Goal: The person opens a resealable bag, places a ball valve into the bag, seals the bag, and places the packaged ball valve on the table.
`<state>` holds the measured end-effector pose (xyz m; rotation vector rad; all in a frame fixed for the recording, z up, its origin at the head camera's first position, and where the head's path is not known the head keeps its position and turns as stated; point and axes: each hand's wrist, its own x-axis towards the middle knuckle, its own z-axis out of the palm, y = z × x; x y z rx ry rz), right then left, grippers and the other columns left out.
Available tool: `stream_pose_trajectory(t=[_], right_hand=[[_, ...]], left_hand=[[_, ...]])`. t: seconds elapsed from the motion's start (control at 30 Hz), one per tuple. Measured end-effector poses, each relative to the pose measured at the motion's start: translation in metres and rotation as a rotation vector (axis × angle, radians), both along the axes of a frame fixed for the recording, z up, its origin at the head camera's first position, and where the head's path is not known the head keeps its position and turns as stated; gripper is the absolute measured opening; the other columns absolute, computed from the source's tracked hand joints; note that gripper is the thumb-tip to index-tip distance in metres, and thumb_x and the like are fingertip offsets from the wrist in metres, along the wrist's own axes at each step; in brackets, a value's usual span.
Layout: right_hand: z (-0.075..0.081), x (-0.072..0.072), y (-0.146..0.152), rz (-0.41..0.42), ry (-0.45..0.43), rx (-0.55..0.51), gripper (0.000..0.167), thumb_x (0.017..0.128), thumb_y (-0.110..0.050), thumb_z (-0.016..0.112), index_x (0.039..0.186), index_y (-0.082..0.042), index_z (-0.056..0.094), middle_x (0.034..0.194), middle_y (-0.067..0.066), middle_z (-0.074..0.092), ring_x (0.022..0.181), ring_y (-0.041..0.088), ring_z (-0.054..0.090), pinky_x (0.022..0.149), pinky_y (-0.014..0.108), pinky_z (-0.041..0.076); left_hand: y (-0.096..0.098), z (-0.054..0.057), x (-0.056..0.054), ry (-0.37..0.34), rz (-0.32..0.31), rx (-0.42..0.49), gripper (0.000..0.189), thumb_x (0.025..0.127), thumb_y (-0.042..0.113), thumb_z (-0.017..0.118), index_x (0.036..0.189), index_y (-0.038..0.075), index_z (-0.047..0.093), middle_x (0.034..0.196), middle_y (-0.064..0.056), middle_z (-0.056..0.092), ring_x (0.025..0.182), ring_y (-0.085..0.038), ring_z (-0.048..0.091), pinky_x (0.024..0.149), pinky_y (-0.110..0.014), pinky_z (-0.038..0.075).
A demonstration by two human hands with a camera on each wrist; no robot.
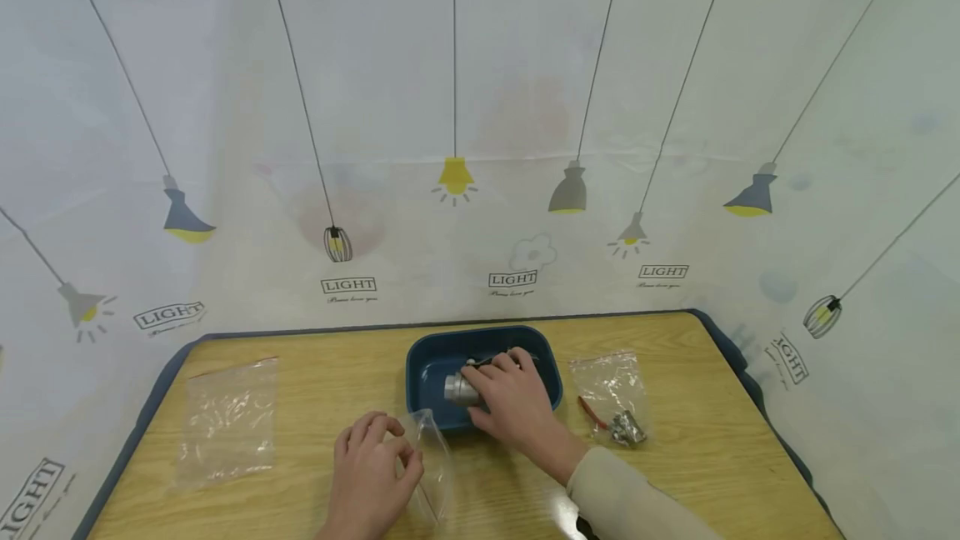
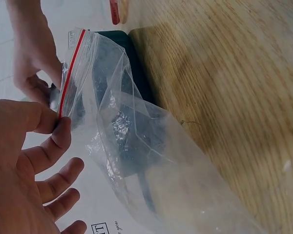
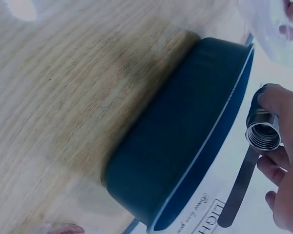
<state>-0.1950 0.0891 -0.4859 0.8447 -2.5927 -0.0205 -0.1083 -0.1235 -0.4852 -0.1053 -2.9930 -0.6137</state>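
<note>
My right hand (image 1: 517,398) grips a silver metal fitting (image 1: 459,390) over the blue tray (image 1: 417,419). In the right wrist view the fitting (image 3: 263,135) shows a threaded open end, and a long flat dark lever (image 3: 239,187) extends below it. My left hand (image 1: 372,465) is to the left, in front of the tray. Its thumb and forefinger pinch the top edge of a clear zip bag (image 2: 136,141) beside the red strip (image 2: 72,68), while the other fingers are loosely bent. The bag hangs down in thin folds with nothing visible inside.
Another clear zip bag (image 1: 228,423) lies flat on the left of the wooden table (image 1: 330,373). Right of the tray, a zip bag (image 1: 607,382) contains metal parts (image 1: 626,429) and a red strip-like piece (image 1: 591,412). A printed white curtain (image 1: 405,90) hangs behind the table.
</note>
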Motion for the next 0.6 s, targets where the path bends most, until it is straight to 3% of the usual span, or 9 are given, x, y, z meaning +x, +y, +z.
stream_pose_trajectory(t=[0.37, 0.6], right_hand=[[0.017, 0.034, 0.009, 0.189, 0.065, -0.122, 0.054, 0.077, -0.045, 0.076, 0.126, -0.026, 0.063, 0.107, -0.01, 0.071, 0.099, 0.014, 0.059, 0.098, 0.041, 0.042], [0.018, 0.043, 0.007, 0.285, 0.153, -0.14, 0.055, 0.072, -0.04, 0.079, 0.124, -0.028, 0.065, 0.103, -0.013, 0.071, 0.098, 0.011, 0.06, 0.1, 0.039, 0.041]], left_hand=[[0.002, -0.003, -0.001, -0.022, -0.003, 0.008, 0.03, 0.086, 0.031, 0.068, 0.058, 0.029, 0.058, 0.102, 0.005, 0.059, 0.122, -0.028, 0.046, 0.103, -0.061, 0.033], [0.003, -0.003, -0.006, -0.01, 0.0, 0.013, 0.026, 0.087, 0.031, 0.068, 0.061, 0.029, 0.06, 0.102, 0.005, 0.058, 0.121, -0.027, 0.047, 0.103, -0.06, 0.034]])
